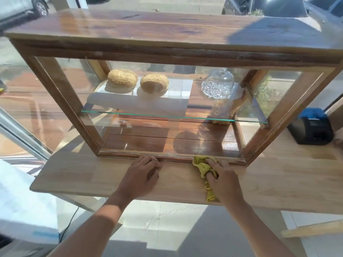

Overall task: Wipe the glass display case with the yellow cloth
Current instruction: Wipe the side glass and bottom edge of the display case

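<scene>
The glass display case stands on the worktop. The yellow cloth sits bunched in the right hand, its grip closed on it, pressed at the bottom front rail. The left hand rests flat, holding nothing. Advisable: spread the cloth flatter and work upward over the pane in overlapping passes.

Bare counter beside left hand

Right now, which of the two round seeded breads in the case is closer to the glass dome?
The right-hand seeded bread, the one nearer the middle of the shelf. The other bread sits further left, by the case's left corner post, away from the glass dome.
</scene>
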